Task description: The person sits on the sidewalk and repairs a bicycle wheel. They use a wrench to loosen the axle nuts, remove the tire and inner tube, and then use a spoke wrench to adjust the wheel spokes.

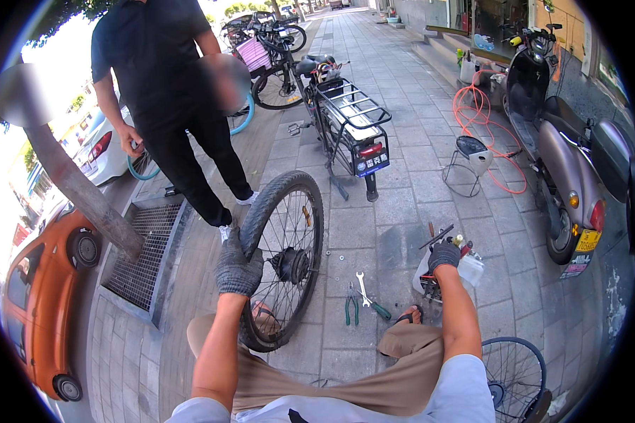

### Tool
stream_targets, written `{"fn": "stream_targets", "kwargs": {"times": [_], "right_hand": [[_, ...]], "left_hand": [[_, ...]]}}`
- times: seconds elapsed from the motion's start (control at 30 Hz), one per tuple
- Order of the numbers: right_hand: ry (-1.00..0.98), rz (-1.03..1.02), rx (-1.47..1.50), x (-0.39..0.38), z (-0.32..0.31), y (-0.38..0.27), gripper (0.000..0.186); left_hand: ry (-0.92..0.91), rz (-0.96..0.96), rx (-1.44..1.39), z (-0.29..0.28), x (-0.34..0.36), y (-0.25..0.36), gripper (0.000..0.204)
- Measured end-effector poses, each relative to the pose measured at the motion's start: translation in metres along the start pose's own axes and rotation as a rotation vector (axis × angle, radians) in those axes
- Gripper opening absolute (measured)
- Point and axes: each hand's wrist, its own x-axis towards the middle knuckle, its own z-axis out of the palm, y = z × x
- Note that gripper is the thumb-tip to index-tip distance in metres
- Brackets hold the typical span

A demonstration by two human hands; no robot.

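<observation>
My left hand (238, 269), in a grey knit glove, is closed round the tyre of a bicycle wheel (267, 211) with a thick black hub. The wheel stands upright on the paving in front of my left foot. My right hand (444, 255), also gloved, reaches down into a whitish plastic tool container (470, 271). Its fingers are hidden among the tools, so a hold cannot be made out. A dark rod-like tool (437, 237) sticks out beside it. Between wheel and container lie pliers (352, 304), a silver wrench (363, 289) and a green-handled screwdriver (382, 311).
A bicycle frame with a rear rack (353, 106) stands ahead. Someone in black (159, 77) stands at the left by a tree grate (144, 247). At the right are a scooter (575, 166), a small stool (466, 166), an orange hose (490, 134) and another wheel (518, 366).
</observation>
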Motion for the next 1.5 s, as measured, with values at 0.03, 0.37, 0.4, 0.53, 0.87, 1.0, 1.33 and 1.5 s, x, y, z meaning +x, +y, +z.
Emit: {"fn": "stream_targets", "kwargs": {"times": [0.03, 0.37, 0.4, 0.53, 0.87, 1.0, 1.33, 1.5], "right_hand": [[0.039, -0.008, 0.000, 0.000, 0.005, 0.001, 0.027], [0.515, 0.156, 0.480, -0.026, -0.065, 0.002, 0.030], [0.619, 0.161, 0.693, -0.023, -0.072, 0.013, 0.029], [0.626, -0.051, 1.675, -0.042, -0.121, -0.017, 0.023], [-0.448, -0.298, 1.627, -0.285, -0.060, -0.214, 0.021], [-0.874, -0.493, 1.445, -0.375, -0.027, -0.227, 0.026], [-1.146, -0.159, 1.827, -0.316, -0.023, -0.257, 0.028], [-1.018, -0.037, 2.044, -0.271, 0.025, -0.340, 0.018]], "left_hand": [[-0.013, -0.016, -0.006, -0.001, -0.002, 0.001, 0.073], [0.011, 0.040, -0.017, 0.011, -0.008, -0.017, 0.070], [0.003, 0.046, -0.041, 0.014, -0.008, -0.012, 0.070], [0.018, 0.060, -0.026, 0.014, -0.009, -0.014, 0.071], [-0.083, -0.006, -0.085, 0.002, -0.001, -0.003, 0.068], [-0.033, 0.076, -0.042, 0.001, -0.005, -0.026, 0.076], [0.070, 0.129, -0.230, 0.000, -0.012, -0.088, 0.063], [0.040, 0.078, -0.233, 0.004, -0.032, -0.081, 0.057]]}}
